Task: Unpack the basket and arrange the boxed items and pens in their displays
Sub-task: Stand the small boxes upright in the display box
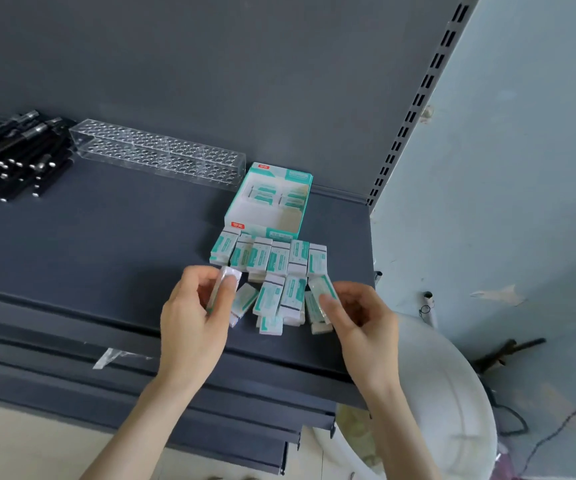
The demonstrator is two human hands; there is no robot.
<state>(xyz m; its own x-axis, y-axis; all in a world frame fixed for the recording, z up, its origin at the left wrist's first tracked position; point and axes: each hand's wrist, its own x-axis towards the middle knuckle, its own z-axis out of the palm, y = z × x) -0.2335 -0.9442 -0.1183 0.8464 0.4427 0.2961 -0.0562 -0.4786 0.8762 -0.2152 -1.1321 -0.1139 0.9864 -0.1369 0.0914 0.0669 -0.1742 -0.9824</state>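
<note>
Several small white-and-teal boxes (269, 261) lie in loose rows on the dark grey shelf (89, 237), just in front of an open teal display carton (267, 202) that holds a few boxes at its back. My left hand (193, 317) pinches one small box (225, 284) by its end. My right hand (359, 320) holds another small box (324, 289) between thumb and fingers. A clear acrylic pen rack (161, 155) with many holes stands behind, with no pens in it. A heap of black pens (16, 157) lies at the far left.
The shelf's right end (371, 237) meets a slotted upright (414, 109) and a pale blue wall. A white rounded basket (452, 393) sits below the shelf at the right. Lower shelf edges (141, 393) step toward me, one with a scrap of tape (109, 356).
</note>
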